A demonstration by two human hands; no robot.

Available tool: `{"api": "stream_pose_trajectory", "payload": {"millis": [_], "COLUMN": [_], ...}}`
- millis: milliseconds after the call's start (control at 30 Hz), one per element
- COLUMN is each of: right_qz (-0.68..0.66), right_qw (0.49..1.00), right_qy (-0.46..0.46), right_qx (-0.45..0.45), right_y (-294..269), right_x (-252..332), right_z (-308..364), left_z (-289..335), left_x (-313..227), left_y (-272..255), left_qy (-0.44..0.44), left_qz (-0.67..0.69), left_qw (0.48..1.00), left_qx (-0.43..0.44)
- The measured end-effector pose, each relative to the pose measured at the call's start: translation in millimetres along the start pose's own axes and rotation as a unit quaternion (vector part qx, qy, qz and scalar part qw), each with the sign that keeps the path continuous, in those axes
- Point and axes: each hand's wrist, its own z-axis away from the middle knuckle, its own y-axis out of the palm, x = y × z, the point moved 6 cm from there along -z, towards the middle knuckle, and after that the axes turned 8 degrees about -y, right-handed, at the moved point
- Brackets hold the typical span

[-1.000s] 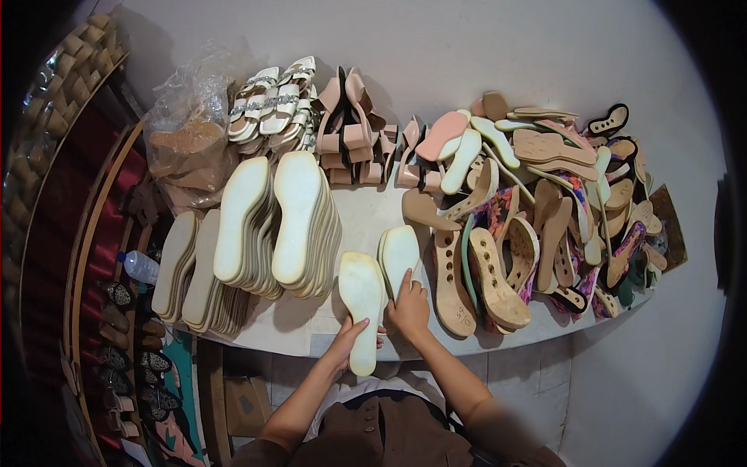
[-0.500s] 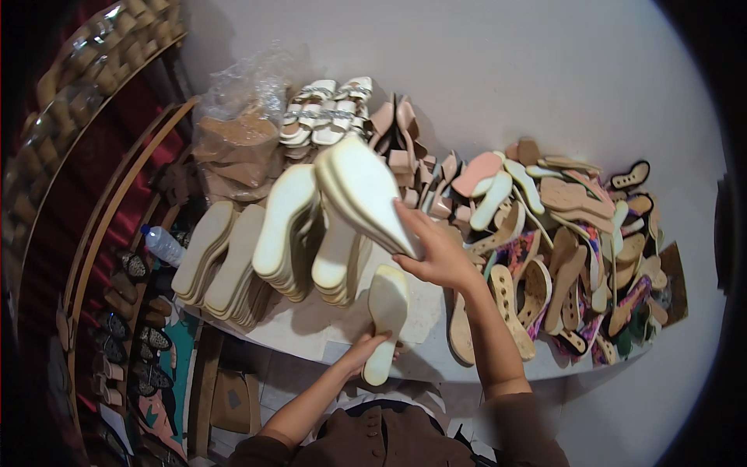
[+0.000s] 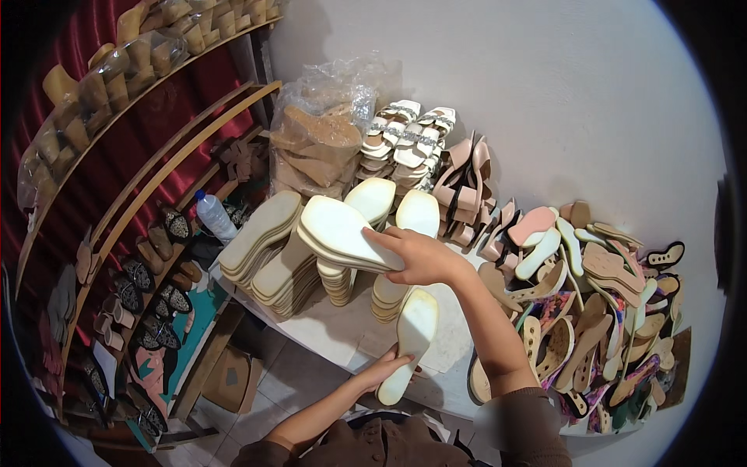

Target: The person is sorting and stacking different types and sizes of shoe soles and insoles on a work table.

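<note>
My right hand (image 3: 424,258) is closed round the narrow end of a small pile of white shoe soles (image 3: 340,227). The pile is held almost level above the stacked soles, its broad end pointing left. Nearer to me, my left hand (image 3: 384,369) grips a single white sole (image 3: 417,323) by its narrow part, at the table's front edge. Standing on the table are several stacks of like soles: one at the far left (image 3: 261,224), one beside it (image 3: 282,274), and two more (image 3: 370,199) (image 3: 418,212) partly hidden by the held pile.
Behind the stacks are a plastic bag of tan wedge soles (image 3: 315,148), white sandals (image 3: 408,140) and pink heeled sandals (image 3: 467,183). Loose soles and straps (image 3: 583,311) heap up at the right. A water bottle (image 3: 214,216) and shoe racks (image 3: 156,167) stand left.
The view has turned left. My right hand has brought its pile of soles leftward and lower over the stacks, tipping it flatter. My left hand still grips the single sole.
</note>
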Motion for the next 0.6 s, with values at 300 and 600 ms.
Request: {"api": "stream_pose_trajectory", "payload": {"millis": [300, 600], "right_qz": [0.033, 0.025], "right_qw": [0.999, 0.999], "right_qy": [0.028, 0.045], "right_qx": [0.02, -0.001], "right_y": [12.0, 5.9], "right_x": [-6.8, -4.0], "right_z": [-0.2, 4.1], "left_z": [-5.2, -4.2], "left_x": [7.5, 3.2], "left_y": [-4.1, 0.2], "left_qy": [-0.009, -0.014], "left_qz": [-0.011, 0.0], "left_qw": [1.0, 1.0], "left_qx": [0.007, 0.011]}}
